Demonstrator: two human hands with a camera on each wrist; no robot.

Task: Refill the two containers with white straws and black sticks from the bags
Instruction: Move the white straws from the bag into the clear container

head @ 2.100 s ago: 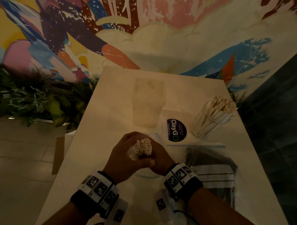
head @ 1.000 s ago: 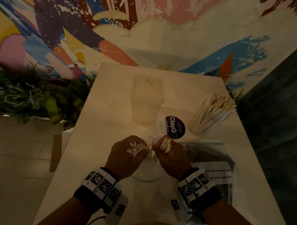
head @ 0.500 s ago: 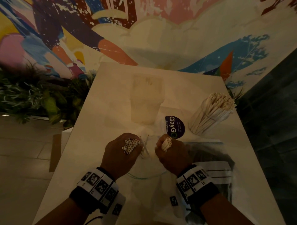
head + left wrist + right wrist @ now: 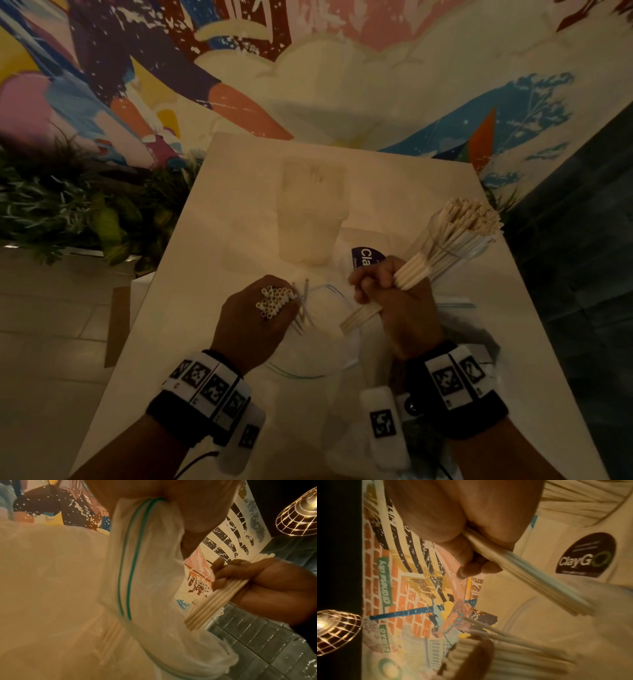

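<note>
My left hand grips a thick bundle of white straws, ends up, at the mouth of a clear zip bag on the table. My right hand grips a smaller bunch of white straws, tilted up to the right and free of the bag. Just beyond it, a clear container leans, full of white straws. In the right wrist view my fingers curl round the bunch. The left wrist view shows the bag's green zip line.
A frosted container stands at the back middle of the white table. A second bag with dark contents lies on the right. A round dark sticker lies behind my right hand. Plants border the left edge.
One bundle held in both hands split into two. My right hand has drawn its smaller bunch out of the bag and raised it rightwards toward the straw container. The left hand stays put.
</note>
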